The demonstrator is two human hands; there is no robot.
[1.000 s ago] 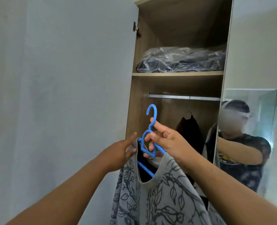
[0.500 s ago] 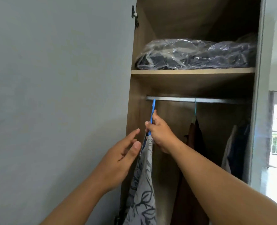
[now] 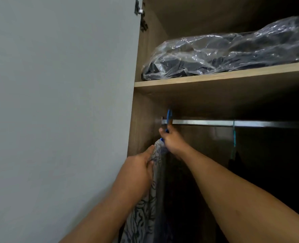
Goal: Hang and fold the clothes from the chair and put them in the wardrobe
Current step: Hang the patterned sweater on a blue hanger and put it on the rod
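Grey patterned shirt (image 3: pixel 151 204) on blue hanger (image 3: pixel 168 116), hooked over wardrobe rail (image 3: pixel 215 122), hanging just below right hand (image 3: pixel 171 141) pinching hanger neck, left hand (image 3: pixel 138 172) gripping fabric at shoulder.

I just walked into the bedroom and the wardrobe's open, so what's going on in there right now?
A person is hanging a grey patterned shirt in the wardrobe. The right hand holds the blue hanger by its neck, with the hook at the left end of the metal rail. The left hand grips the shirt's fabric just below. Another garment hangs further right on a teal hanger, and a plastic-wrapped dark bundle lies on the shelf above.
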